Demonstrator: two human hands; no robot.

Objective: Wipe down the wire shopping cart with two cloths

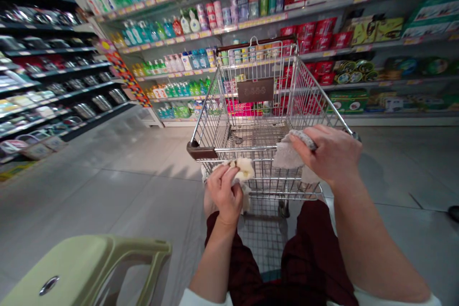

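Observation:
A metal wire shopping cart (247,150) stands right before me, its basket bare inside. Fingers curled, my left hand (225,189) grips a crumpled cream cloth (245,168) just below the left part of the cart's top rail. My right hand (328,150) is closed on a grey cloth (287,154), folded over the right part of that rail; the cloth's lower edge hangs down against the wires. Brown plastic covers a piece of the rail (202,153) at the left corner. The fingertips of the right hand are partly hidden by the cloth.
A pale green plastic stool (68,272) stands at the lower left. Behind the cart run shelves (251,21) of bottles, tins and boxes. Shelves of metal pots (84,110) line the left side. A dark shoe tip (454,213) shows at the right edge.

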